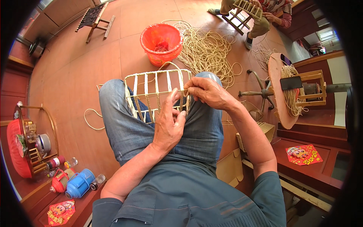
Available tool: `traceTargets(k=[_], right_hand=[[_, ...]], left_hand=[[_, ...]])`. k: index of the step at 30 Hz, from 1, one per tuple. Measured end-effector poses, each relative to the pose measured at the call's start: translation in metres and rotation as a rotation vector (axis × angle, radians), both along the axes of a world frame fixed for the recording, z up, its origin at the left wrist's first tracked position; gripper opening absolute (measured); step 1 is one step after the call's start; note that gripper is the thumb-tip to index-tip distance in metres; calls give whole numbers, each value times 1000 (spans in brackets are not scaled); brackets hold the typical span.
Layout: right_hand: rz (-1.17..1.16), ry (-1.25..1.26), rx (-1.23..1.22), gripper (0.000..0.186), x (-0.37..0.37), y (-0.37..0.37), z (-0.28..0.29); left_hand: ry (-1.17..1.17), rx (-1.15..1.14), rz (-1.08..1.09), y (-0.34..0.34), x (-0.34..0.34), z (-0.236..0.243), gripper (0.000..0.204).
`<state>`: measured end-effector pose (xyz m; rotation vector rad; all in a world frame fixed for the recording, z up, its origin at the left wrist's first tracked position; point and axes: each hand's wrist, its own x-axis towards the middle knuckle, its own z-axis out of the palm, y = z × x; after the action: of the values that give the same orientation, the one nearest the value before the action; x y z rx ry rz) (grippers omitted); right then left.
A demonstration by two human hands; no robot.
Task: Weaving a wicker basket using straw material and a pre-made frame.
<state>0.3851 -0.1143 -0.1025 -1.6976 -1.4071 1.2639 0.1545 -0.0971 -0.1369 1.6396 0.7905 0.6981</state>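
A small rectangular frame (pixel 146 87) wound with pale cord rests between my jeans-clad knees, with white and tan strips crossing it. My left hand (pixel 168 126) is at the frame's near right part, index finger stretched upward against it, thumb apart, other fingers partly curled; some fingertips are hidden. My right hand (pixel 206 90) is closed at the frame's right end, finger and thumb pinched on the pale cord (pixel 177 70) beside the crossbar. A loop of this cord rises above the frame.
Ahead are a red bucket (pixel 159 53), heaped cord (pixel 204 53) and a folding stool (pixel 92 22). A seated person (pixel 261 24) holds another frame at upper right. Right is an oval board (pixel 276 94) with cord and a phone; left are a red tray (pixel 19 159) and blue flask (pixel 79 183).
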Motion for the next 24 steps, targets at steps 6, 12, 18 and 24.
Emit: traceTargets(k=[6,12,18,24], right_hand=[[13,179,-49,23,8,1,-13],[-38,448,-77,30,15,3,-14],[-52,504,-135,32,18,5,-10],[-60,500,-139,30,19,3,-14]], left_hand=[[85,128,58,-2,-2,0,42],[137,372,86,5,13,-13,36],[269,735,108,23,26,-21,28],[238,749,159,22,33,-13,20]])
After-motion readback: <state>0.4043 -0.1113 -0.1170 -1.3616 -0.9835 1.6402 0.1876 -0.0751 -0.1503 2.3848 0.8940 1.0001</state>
